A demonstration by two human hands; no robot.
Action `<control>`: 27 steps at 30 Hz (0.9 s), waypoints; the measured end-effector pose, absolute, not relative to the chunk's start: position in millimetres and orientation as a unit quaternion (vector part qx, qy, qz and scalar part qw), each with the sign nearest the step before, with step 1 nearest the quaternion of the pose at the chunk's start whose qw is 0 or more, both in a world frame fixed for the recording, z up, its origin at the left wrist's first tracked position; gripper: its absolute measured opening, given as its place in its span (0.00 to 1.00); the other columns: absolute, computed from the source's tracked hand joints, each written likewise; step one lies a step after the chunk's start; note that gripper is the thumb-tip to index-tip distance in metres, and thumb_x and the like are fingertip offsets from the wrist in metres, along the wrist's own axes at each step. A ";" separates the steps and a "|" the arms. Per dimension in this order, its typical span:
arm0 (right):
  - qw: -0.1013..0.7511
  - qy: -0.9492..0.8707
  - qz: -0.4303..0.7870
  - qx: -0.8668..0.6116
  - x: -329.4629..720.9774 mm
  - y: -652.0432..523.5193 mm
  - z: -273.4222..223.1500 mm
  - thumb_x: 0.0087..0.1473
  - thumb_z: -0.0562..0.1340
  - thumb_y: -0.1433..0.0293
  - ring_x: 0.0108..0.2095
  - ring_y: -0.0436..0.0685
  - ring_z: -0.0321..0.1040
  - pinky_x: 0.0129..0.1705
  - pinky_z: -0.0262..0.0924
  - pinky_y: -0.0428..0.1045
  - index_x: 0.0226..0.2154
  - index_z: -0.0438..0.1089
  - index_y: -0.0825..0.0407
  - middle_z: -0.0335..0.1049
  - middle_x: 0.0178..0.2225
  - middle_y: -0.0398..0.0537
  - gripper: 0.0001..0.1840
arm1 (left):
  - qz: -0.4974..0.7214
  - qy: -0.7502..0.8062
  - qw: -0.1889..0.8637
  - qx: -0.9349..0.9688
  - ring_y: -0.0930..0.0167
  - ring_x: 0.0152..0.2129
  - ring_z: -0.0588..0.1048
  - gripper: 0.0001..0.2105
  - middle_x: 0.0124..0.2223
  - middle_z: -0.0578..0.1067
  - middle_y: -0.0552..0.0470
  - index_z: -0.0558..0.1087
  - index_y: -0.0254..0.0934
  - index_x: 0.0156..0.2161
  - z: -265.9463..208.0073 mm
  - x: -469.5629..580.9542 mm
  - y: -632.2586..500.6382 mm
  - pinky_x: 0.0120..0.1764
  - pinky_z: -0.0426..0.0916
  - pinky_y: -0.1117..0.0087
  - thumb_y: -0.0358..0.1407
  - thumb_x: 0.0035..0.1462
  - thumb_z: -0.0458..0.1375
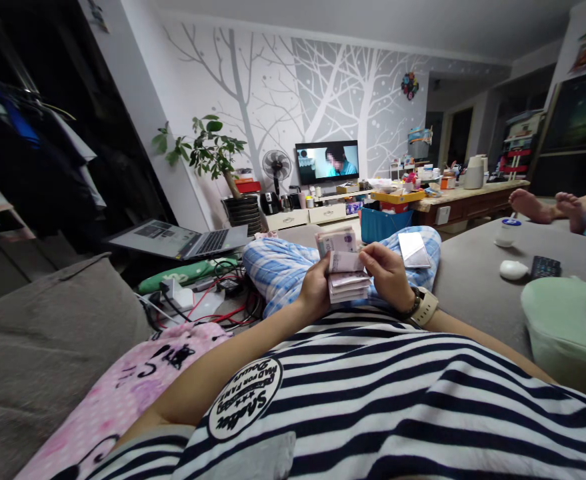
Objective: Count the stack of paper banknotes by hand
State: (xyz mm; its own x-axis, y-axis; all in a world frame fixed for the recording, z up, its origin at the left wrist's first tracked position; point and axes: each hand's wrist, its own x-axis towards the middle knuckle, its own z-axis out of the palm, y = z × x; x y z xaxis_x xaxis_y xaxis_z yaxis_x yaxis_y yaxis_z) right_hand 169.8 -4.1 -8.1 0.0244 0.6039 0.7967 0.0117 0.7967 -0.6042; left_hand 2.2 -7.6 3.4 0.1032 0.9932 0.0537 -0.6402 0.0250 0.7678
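Observation:
A thick stack of banknotes [347,288], bent over in the middle, is held above my lap. My left hand [316,288] is closed round its left side, thumb on top. With thumb and fingers pinched, my right hand [385,272] grips the upper right edge of the notes. The far part of the stack stands up toward the television, while the near part folds down toward my striped shirt. A watch with a pale strap [425,307] is on my right wrist. On my right knee, over blue checked trousers [277,267], lies a phone [415,250].
On the left, an open laptop [173,241] rests above a green cushion [187,272] and tangled cables [233,293]. To the right are a white mouse [513,270], a black remote [546,267], a lidded cup [507,232], a green neck pillow [553,327] and another person's bare feet [533,205].

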 end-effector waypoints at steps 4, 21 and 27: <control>0.679 -0.664 0.214 -0.229 170.1 -4.9 -7.8 0.69 0.71 0.36 0.28 0.56 0.57 0.34 0.58 0.54 0.31 0.74 0.44 0.63 0.24 0.39 0.31 | 0.603 0.282 0.663 0.341 0.51 0.43 0.93 0.21 0.46 0.93 0.39 0.85 0.30 0.60 2.8 -2.1 -6.2 0.52 0.90 0.52 0.44 0.71 0.73; 0.665 -0.680 0.227 -0.211 170.0 -8.5 -8.7 0.72 0.68 0.34 0.25 0.55 0.59 0.33 0.60 0.54 0.28 0.74 0.44 0.70 0.23 0.42 0.35 | 0.600 0.262 0.677 0.335 0.47 0.50 0.93 0.21 0.52 0.93 0.35 0.84 0.28 0.66 6.3 0.5 -14.8 0.61 0.88 0.45 0.39 0.75 0.67; 0.678 -0.649 0.211 -0.272 170.0 -1.7 -10.7 0.65 0.73 0.33 0.27 0.55 0.58 0.33 0.56 0.53 0.26 0.69 0.44 0.66 0.23 0.40 0.37 | 0.618 0.294 0.646 0.340 0.49 0.47 0.94 0.13 0.47 0.93 0.38 0.87 0.29 0.56 9.5 1.5 -20.8 0.57 0.89 0.51 0.33 0.69 0.71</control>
State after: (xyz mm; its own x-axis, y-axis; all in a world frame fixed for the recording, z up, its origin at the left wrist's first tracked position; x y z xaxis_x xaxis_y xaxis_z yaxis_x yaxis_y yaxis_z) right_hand 170.0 -1.7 -10.7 0.0686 0.6390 0.7661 0.0676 0.7632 -0.6426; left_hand 1.5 -20.8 9.5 0.0648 0.9971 0.0403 -0.5984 0.0065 0.8012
